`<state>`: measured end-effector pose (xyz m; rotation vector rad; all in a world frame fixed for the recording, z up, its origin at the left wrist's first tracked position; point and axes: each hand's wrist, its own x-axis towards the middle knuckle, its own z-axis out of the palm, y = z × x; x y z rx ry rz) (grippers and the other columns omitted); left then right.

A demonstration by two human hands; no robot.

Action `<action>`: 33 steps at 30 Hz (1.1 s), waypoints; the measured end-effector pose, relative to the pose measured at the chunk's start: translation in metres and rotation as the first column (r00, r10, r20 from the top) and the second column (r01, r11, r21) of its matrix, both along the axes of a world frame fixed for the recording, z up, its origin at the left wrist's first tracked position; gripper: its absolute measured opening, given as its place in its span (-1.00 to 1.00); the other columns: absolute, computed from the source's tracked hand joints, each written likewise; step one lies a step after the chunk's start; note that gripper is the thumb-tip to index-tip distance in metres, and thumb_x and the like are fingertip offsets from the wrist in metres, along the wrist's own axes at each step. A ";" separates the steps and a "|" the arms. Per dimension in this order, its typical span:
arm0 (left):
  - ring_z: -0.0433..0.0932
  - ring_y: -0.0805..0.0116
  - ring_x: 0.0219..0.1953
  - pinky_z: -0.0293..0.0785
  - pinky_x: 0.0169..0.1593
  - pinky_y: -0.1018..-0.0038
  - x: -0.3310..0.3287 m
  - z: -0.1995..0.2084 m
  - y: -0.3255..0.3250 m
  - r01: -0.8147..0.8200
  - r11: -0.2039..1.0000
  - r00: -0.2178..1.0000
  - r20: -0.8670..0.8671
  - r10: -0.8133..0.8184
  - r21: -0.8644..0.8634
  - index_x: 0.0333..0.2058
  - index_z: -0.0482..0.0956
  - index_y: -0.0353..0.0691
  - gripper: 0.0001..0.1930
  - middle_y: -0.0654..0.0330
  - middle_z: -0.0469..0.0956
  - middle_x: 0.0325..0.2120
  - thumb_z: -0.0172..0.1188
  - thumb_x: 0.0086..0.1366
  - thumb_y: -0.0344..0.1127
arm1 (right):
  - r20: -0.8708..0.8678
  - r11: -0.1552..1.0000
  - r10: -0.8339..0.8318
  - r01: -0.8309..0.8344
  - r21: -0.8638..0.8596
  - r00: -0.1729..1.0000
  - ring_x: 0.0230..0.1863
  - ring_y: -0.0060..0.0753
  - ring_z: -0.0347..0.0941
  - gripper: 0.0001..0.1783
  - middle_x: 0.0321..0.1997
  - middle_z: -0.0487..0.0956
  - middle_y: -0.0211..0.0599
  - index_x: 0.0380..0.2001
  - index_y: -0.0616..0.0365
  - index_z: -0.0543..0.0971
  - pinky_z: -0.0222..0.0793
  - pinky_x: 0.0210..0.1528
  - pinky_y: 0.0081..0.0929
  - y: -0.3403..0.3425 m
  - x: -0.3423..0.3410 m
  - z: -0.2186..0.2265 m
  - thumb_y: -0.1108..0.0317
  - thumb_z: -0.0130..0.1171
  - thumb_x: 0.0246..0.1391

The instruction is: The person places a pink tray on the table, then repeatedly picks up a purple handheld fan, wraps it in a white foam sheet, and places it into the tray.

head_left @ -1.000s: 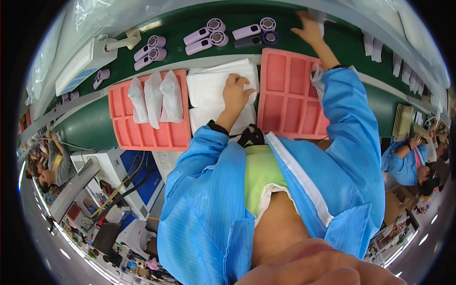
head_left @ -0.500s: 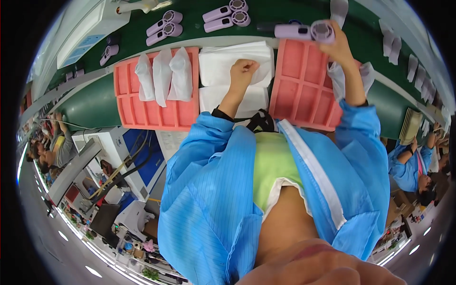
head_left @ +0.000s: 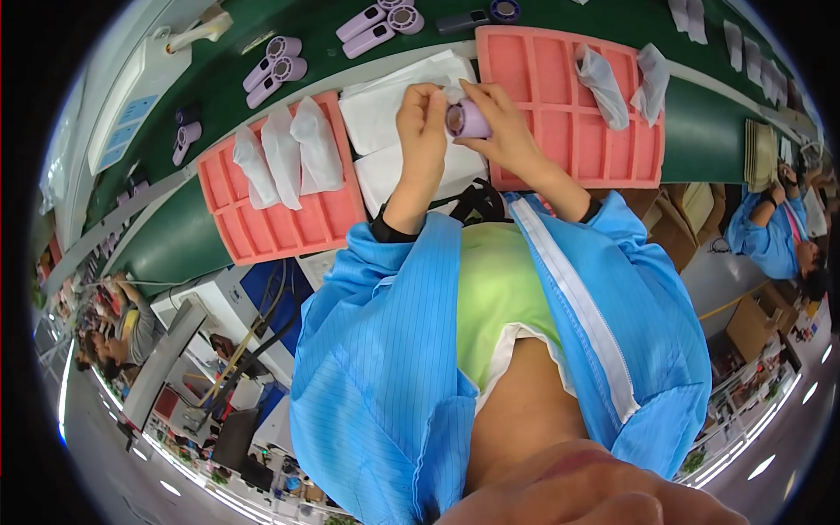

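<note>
My right hand [head_left: 503, 122] grips a small lilac handheld fan [head_left: 468, 118], held over a stack of white foam bags [head_left: 394, 109]. My left hand [head_left: 422, 118] pinches the edge of a white bag at the fan's head end. Both hands meet between two pink compartment trays. The left pink tray [head_left: 289, 227] holds three bagged items [head_left: 284, 153]. The right pink tray [head_left: 560, 140] holds two bagged items [head_left: 621, 79] at its far right corner.
A green conveyor belt [head_left: 324, 74] runs beyond the trays and carries several lilac fans [head_left: 271, 61] and a dark one [head_left: 464, 19]. More white bags [head_left: 687, 17] lie far right on the belt. Another worker in blue [head_left: 774, 232] sits at the right.
My right hand came back from the belt with a lilac fan. It now sits at the white bag stack, where my left hand has lifted a bag edge against it.
</note>
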<state>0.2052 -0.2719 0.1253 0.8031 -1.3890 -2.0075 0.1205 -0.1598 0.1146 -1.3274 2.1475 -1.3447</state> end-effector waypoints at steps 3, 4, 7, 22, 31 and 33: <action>0.42 0.44 -0.47 0.35 -0.40 0.57 0.002 0.017 0.007 0.044 0.981 0.999 -0.002 -0.045 -0.190 -0.41 0.49 -0.28 -0.97 0.25 0.48 -0.49 0.12 0.21 -0.47 | -0.033 0.998 -0.049 0.050 0.047 0.998 -0.06 0.00 0.38 -0.17 -0.07 0.39 -0.09 0.14 0.12 0.33 0.37 -0.08 -0.30 -0.003 0.004 0.009 0.43 0.39 -0.32; 0.44 0.38 -0.46 0.37 -0.39 0.54 0.002 0.022 0.011 0.122 0.891 0.992 0.064 -0.105 -0.437 -0.37 0.50 -0.27 -0.96 0.23 0.48 -0.48 0.13 0.18 -0.49 | -0.079 0.997 -0.060 0.063 0.035 0.995 -0.06 0.00 0.38 -0.17 -0.07 0.39 -0.09 0.16 0.11 0.32 0.37 -0.09 -0.29 -0.003 -0.002 0.011 0.45 0.38 -0.31; 0.48 0.26 -0.44 0.41 -0.38 0.50 0.008 0.020 0.021 0.156 0.653 0.988 0.107 -0.114 -0.742 -0.30 0.52 -0.24 -0.85 0.18 0.49 -0.44 0.14 0.12 -0.53 | -0.156 0.998 -0.064 0.064 -0.002 0.986 -0.08 -0.01 0.38 -0.16 -0.08 0.39 -0.08 0.18 0.10 0.30 0.38 -0.11 -0.29 -0.003 -0.012 0.017 0.48 0.36 -0.29; 0.39 0.12 -0.01 0.40 -0.06 0.32 -0.006 0.037 -0.033 0.357 0.707 0.928 0.150 -0.340 -0.610 -0.19 0.57 -0.14 -0.54 0.13 0.39 -0.09 0.41 -0.17 -0.43 | 0.099 0.987 -0.116 0.126 -0.102 0.988 0.05 -0.21 0.41 -0.33 0.00 0.47 -0.09 0.08 0.21 0.34 0.33 0.02 -0.36 0.015 -0.019 0.059 0.33 0.30 -0.17; 0.31 0.17 0.04 0.26 0.05 0.31 -0.017 0.040 0.001 -0.031 0.854 0.998 0.033 0.057 -0.519 -0.28 0.58 -0.09 -0.54 0.14 0.29 -0.03 0.52 -0.25 -0.28 | 0.037 0.987 -0.162 0.161 0.021 0.986 -0.25 0.13 0.52 -0.44 -0.35 0.56 0.01 -0.04 0.30 0.40 0.44 -0.21 -0.18 0.012 -0.031 0.028 0.41 0.27 -0.19; 0.29 0.16 0.04 0.25 0.04 0.32 -0.028 0.040 0.002 -0.091 0.711 0.994 -0.020 0.108 -0.697 -0.31 0.56 -0.12 -0.57 0.14 0.29 -0.05 0.52 -0.22 -0.27 | 0.020 0.977 -0.198 0.195 0.081 0.980 -0.24 0.20 0.48 -0.46 -0.32 0.55 0.08 -0.06 0.30 0.39 0.42 -0.23 -0.14 0.009 -0.031 0.030 0.43 0.26 -0.19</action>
